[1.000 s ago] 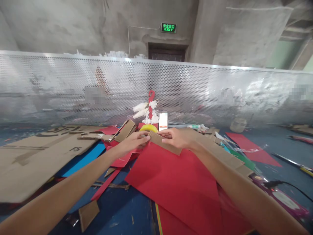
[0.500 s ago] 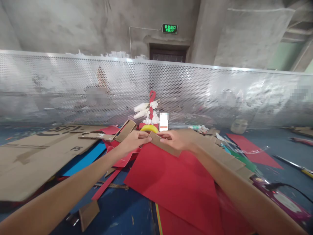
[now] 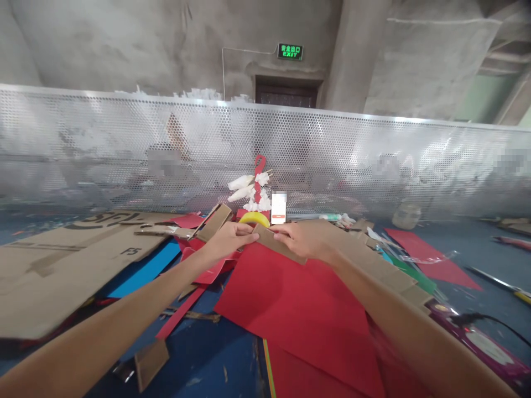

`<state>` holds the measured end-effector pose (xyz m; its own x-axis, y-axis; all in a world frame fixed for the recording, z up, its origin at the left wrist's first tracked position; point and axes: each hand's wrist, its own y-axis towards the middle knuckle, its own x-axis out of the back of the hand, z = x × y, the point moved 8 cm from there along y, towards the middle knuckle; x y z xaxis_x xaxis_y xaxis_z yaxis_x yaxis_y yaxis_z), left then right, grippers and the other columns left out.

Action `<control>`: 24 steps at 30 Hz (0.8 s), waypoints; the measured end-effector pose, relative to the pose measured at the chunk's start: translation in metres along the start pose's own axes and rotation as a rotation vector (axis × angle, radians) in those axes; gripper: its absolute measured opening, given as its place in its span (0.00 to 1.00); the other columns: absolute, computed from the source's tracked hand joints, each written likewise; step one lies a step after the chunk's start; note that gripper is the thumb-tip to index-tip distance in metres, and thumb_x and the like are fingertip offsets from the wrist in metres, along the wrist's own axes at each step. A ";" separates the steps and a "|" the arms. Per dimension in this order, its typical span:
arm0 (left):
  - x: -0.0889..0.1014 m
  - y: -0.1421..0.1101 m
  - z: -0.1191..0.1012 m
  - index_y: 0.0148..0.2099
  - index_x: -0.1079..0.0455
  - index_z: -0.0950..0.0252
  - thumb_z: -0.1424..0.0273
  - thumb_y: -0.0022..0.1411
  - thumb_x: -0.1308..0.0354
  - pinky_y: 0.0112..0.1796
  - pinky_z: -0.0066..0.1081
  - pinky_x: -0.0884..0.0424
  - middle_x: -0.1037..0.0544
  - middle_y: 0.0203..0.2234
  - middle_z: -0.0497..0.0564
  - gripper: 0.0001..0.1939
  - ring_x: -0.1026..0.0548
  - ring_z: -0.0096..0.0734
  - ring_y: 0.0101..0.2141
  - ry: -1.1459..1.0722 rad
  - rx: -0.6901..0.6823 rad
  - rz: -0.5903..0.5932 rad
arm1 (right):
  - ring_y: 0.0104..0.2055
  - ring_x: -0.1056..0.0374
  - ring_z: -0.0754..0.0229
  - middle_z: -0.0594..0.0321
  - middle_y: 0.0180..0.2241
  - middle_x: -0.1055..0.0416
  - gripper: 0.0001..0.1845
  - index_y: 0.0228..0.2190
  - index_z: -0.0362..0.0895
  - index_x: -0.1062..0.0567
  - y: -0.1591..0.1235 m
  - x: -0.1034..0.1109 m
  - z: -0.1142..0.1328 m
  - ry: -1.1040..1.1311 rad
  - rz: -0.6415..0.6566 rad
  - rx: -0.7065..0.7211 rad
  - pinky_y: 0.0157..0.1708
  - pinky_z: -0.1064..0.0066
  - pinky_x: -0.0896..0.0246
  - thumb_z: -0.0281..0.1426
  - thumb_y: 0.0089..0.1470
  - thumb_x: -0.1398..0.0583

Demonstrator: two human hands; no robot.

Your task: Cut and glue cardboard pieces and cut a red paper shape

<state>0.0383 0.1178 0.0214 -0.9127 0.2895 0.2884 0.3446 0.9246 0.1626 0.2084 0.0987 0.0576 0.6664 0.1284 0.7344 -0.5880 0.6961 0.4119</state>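
Observation:
Between my two hands is a narrow cardboard strip [image 3: 286, 250], tilted down to the right over red paper sheets [image 3: 298, 309]. My left hand [image 3: 232, 237] pinches its left end between thumb and fingers. My right hand [image 3: 295, 239] grips the strip's upper edge a little further right, with the fingertips partly hidden behind it. Just beyond my hands sits a yellow roll of tape [image 3: 254, 218]. Behind it stand a red paper piece with white flowers [image 3: 258, 193] and a phone [image 3: 279, 208] with a lit screen.
A big cardboard sheet [image 3: 74, 260] lies on the left over blue card [image 3: 145, 271]. On the right are cardboard pieces [image 3: 365, 260], a purple power strip [image 3: 477, 337], a glass jar [image 3: 406, 215] and a yellow-handled tool [image 3: 501, 284]. A perforated metal screen [image 3: 352, 155] runs across the back.
Both hands keep their hold on the cardboard strip, almost in the same place. The whole view has shifted slightly; my right fingers have moved a touch along the strip.

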 end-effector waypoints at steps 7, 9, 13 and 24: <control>0.008 -0.002 0.006 0.43 0.20 0.66 0.56 0.52 0.26 0.35 0.31 0.26 0.15 0.36 0.55 0.22 0.19 0.35 0.32 -0.175 0.062 -0.045 | 0.54 0.25 0.44 0.58 0.53 0.21 0.20 0.52 0.48 0.19 -0.001 -0.001 -0.019 0.148 0.039 -0.104 0.54 0.55 0.33 0.34 0.58 0.37; 0.010 -0.001 0.008 0.43 0.20 0.67 0.56 0.51 0.26 0.35 0.31 0.26 0.15 0.36 0.55 0.23 0.19 0.35 0.33 -0.163 0.061 -0.057 | 0.51 0.24 0.45 0.60 0.50 0.20 0.18 0.50 0.49 0.18 -0.001 0.000 -0.018 0.145 0.049 -0.095 0.52 0.56 0.32 0.32 0.59 0.38; 0.010 0.002 0.010 0.42 0.19 0.66 0.57 0.48 0.24 0.37 0.32 0.25 0.15 0.35 0.54 0.22 0.18 0.37 0.35 -0.142 0.049 -0.056 | 0.45 0.22 0.48 0.63 0.43 0.17 0.18 0.49 0.50 0.17 -0.002 0.002 -0.015 0.071 0.071 -0.091 0.45 0.61 0.31 0.30 0.60 0.40; 0.009 0.002 0.007 0.42 0.19 0.66 0.57 0.48 0.25 0.39 0.34 0.24 0.15 0.35 0.53 0.23 0.18 0.40 0.37 -0.113 0.011 -0.021 | 0.51 0.24 0.50 0.60 0.49 0.19 0.20 0.53 0.49 0.20 -0.002 0.001 -0.022 0.074 0.109 -0.108 0.50 0.63 0.32 0.31 0.62 0.40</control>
<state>0.0296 0.1242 0.0175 -0.9390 0.2952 0.1767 0.3229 0.9333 0.1572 0.2207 0.1126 0.0460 0.6357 0.2564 0.7281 -0.6086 0.7466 0.2685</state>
